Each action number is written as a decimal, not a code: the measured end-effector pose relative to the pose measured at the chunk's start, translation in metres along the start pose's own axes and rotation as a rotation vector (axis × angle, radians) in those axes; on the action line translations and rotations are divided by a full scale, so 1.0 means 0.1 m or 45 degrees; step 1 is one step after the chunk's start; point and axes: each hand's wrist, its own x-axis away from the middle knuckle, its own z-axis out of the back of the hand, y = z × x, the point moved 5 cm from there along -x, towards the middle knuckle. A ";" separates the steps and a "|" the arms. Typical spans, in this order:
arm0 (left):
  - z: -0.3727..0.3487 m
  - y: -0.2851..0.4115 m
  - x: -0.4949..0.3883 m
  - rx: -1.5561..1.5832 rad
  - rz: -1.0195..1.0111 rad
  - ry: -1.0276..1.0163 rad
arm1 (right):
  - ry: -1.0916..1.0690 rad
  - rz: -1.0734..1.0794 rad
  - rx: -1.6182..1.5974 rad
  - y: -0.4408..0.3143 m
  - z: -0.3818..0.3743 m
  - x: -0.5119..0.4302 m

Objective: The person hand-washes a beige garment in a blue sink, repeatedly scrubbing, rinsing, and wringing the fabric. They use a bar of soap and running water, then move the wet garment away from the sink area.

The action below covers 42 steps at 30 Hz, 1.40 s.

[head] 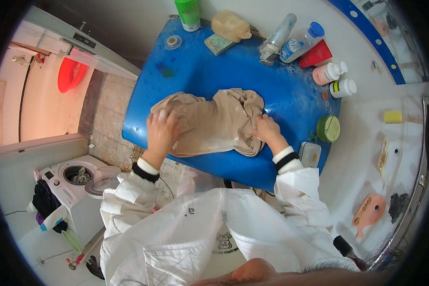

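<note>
A wet beige cloth garment [214,125], bunched and creased, lies across the blue tabletop [214,68]. Whitish wet patches show on its fabric. At its right edge, my right hand [269,130] grips a gathered fold, the thumb pointing inward. Over the left end is my left hand [161,132], its fingers curved and slightly blurred, with pale foam on the fingertips. Whether those fingers hold the fabric or only rest on it is not visible.
Bottles, including a clear one with a blue cap [302,43], and a red tube [315,53] line the back right. A round green container [328,128] and a soap box [310,154] stand at right. Left are a washing machine [71,182] with its door open and a doorway.
</note>
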 end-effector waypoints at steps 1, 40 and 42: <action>0.00 -0.02 -0.08 -0.088 0.009 0.075 | -0.119 -0.039 0.054 0.02 -0.08 -0.03; -0.04 -0.45 0.77 0.431 -0.237 -0.416 | 0.025 -0.027 -0.110 -0.31 0.19 1.50; 0.01 -0.50 0.84 0.423 -0.240 -0.342 | 0.137 0.079 -0.028 -0.32 0.20 1.59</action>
